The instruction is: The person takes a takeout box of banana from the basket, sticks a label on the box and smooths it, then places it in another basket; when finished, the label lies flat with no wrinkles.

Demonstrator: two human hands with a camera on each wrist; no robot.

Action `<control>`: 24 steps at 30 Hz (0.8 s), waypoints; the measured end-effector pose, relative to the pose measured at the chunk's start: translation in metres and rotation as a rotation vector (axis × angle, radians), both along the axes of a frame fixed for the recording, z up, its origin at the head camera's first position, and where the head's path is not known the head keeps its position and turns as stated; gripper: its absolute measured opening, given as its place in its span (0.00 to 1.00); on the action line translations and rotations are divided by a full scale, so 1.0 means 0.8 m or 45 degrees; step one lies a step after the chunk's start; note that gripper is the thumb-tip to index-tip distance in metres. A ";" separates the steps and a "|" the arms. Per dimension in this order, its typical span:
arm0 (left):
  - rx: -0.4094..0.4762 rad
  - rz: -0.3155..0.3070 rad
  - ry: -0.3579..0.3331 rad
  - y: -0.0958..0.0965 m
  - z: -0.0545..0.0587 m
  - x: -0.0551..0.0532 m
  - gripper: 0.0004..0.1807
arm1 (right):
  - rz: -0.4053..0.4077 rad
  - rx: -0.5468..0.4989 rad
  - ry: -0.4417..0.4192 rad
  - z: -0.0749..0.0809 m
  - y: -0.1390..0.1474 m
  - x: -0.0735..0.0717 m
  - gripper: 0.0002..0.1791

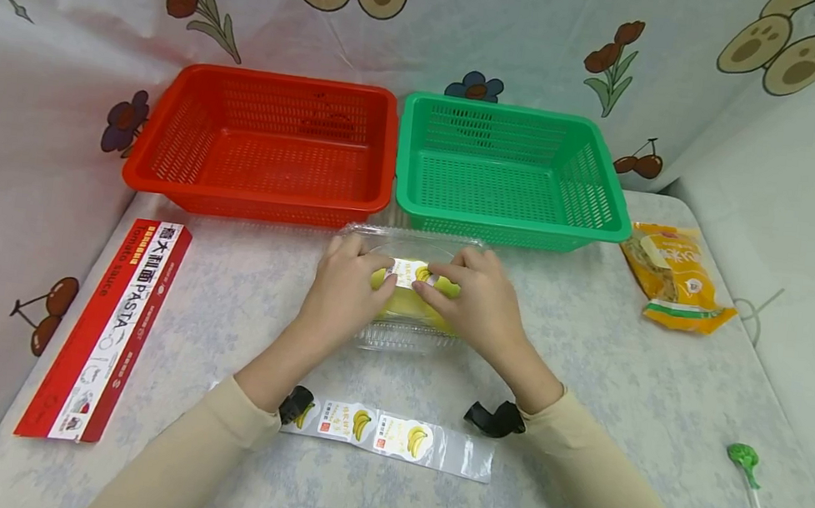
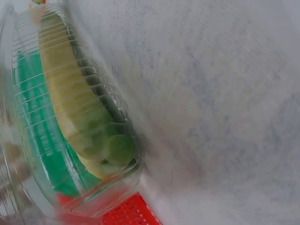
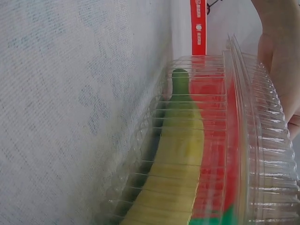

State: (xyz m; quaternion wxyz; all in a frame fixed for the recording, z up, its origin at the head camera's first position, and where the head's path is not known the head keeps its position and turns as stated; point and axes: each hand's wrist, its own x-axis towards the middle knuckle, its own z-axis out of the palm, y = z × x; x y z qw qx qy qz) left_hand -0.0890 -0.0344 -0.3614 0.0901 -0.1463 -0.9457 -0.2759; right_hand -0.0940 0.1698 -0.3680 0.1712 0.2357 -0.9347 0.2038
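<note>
- Clear ribbed box [image 1: 405,338] midway across the pale patterned bench [image 1: 240,268]; yellow banana [image 3: 176,164] inside, green-ended.
- Left hand [image 1: 348,282] and right hand [image 1: 479,300] pinch the printed label [image 1: 405,274] over it.
- Red basket [image 1: 254,209] and green basket [image 1: 503,236] just beyond, along the back edge.
- Bench surface stretches between box and yellow packet [image 1: 680,277], near the right edge.
- Printed curtain [image 1: 432,39] behind.

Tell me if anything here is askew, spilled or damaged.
Nothing looks spilled or damaged, the container included. Slightly askew: the box on the left, slanted while the red basket and green basket stand square, and the label strip, lying crooked on the near side. Neither seems a problem.
</note>
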 end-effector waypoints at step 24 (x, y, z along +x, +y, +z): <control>-0.106 -0.003 -0.064 -0.006 0.002 0.000 0.16 | 0.004 0.004 -0.051 0.001 0.003 -0.001 0.18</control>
